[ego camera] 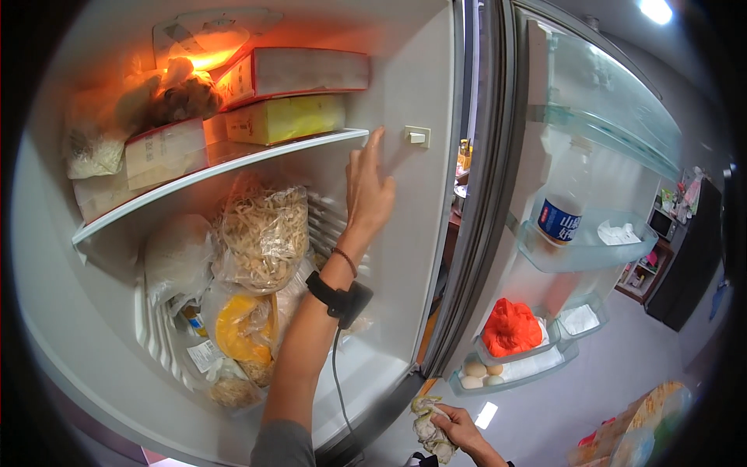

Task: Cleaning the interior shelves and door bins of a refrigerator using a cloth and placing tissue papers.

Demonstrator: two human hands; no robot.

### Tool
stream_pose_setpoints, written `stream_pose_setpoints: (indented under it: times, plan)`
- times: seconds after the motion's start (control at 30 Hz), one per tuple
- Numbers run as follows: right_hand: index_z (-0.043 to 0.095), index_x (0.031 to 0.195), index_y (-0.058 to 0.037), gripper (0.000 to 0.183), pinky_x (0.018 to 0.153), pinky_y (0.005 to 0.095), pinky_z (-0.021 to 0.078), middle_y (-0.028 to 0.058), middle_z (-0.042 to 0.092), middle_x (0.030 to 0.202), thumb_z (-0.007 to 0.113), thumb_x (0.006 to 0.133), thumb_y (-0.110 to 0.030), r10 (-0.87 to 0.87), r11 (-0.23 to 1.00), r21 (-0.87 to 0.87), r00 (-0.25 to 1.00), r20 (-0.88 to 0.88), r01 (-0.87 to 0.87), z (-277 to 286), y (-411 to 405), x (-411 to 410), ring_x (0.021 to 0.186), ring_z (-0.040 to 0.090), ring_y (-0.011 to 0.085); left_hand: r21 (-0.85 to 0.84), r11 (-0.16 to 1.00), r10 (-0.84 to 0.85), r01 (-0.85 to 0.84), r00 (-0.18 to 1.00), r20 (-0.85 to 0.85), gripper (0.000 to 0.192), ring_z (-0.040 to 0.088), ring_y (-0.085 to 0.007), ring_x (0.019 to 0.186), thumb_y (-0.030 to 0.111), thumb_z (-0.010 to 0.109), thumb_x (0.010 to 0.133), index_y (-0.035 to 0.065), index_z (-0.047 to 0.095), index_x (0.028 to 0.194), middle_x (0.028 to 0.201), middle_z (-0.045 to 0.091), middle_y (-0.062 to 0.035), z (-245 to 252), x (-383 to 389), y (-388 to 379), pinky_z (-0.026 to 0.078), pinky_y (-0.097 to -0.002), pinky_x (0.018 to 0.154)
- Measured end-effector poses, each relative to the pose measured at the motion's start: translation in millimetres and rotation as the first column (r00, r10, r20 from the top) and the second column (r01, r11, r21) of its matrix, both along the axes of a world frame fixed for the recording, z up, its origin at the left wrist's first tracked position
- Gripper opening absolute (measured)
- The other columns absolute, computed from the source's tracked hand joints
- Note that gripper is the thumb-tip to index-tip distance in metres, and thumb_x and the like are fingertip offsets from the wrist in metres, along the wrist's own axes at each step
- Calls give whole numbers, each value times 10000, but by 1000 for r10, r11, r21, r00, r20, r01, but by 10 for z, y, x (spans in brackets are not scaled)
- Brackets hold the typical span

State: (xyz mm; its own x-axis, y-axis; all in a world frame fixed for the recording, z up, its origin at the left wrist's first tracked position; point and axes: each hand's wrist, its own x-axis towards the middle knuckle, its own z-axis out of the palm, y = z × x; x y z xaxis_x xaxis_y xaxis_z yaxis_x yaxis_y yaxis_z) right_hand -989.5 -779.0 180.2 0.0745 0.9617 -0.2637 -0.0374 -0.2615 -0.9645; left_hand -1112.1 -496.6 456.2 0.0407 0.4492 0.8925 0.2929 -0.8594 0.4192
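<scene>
My left hand [369, 187] reaches into an open refrigerator, fingers raised beside the right end of the glass shelf [233, 159], just left of the door switch [416, 138] on the inner side wall. Nothing shows in its grasp. A bracelet and a black strapped device with a cable [339, 373] are on that arm. Low in front, outside the fridge, my right hand [458, 431] grips a crumpled, pale, greenish-edged cloth [430, 429]. Below the shelf lie a bag of dried strips [265, 239] and a bagged yellow piece of food [242, 327].
Cartons [309, 70] and tied bags [96, 152] fill the upper shelf under a glowing lamp. The swung-out door on the right holds a plastic bottle [563, 204], a red bag [512, 328] and several eggs [474, 369]. A power cable hangs across the fridge's front edge.
</scene>
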Motion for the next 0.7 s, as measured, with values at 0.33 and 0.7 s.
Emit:
stream_pose_setpoints:
  times: [0.33,0.7]
  plan:
    - [541,1111,17,288,665,219,448,42,607,863,495,865,-126,134,991,14,990,48,-135,-115,256,154,736,545,88,99,993,-68,65,997,32,626,357,-115,692,-54,465,645,125,367,1236,825,344,-34,-12,9,167,390,-217,629]
    - [537,1130,-1,307,651,210,443,33,601,856,521,865,-154,156,985,-80,988,13,-154,-49,393,97,730,532,77,19,989,-149,149,989,18,613,326,-86,656,-67,452,646,128,353,1219,783,316,-3,44,-31,149,354,-178,610]
